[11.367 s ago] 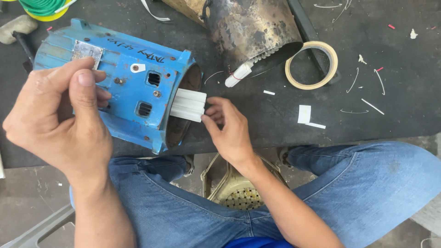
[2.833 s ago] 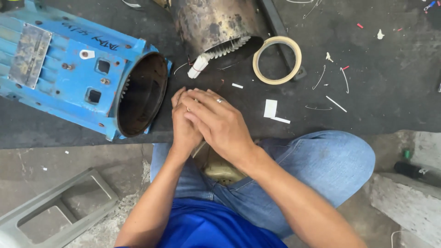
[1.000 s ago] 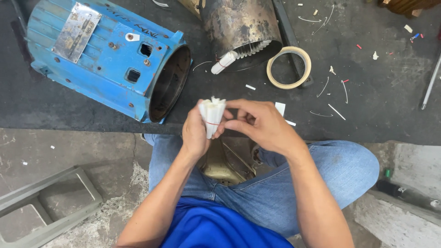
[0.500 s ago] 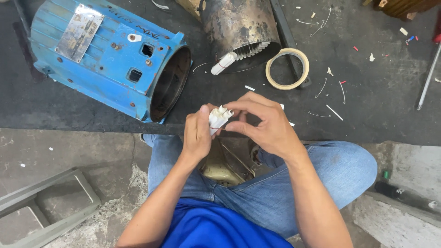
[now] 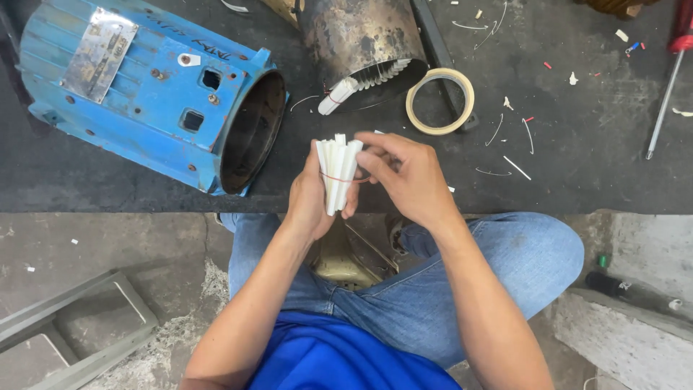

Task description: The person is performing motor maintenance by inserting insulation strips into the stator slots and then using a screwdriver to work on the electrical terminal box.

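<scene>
Hands at centre frame: left hand (image 5: 309, 198) grips a bundle of white strips (image 5: 336, 173) upright, right hand (image 5: 406, 177) pinching its red band (image 5: 359, 179). Blue motor housing (image 5: 151, 94) lies upper left.

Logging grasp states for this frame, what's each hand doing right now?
Left hand: closed around a bundle of white strips, held upright.
Right hand: fingertips pinching the red rubber band around that bundle.

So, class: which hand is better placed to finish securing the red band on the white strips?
Probably the right hand: its fingers pinch the red band, while the left hand grips the white strips.
</scene>
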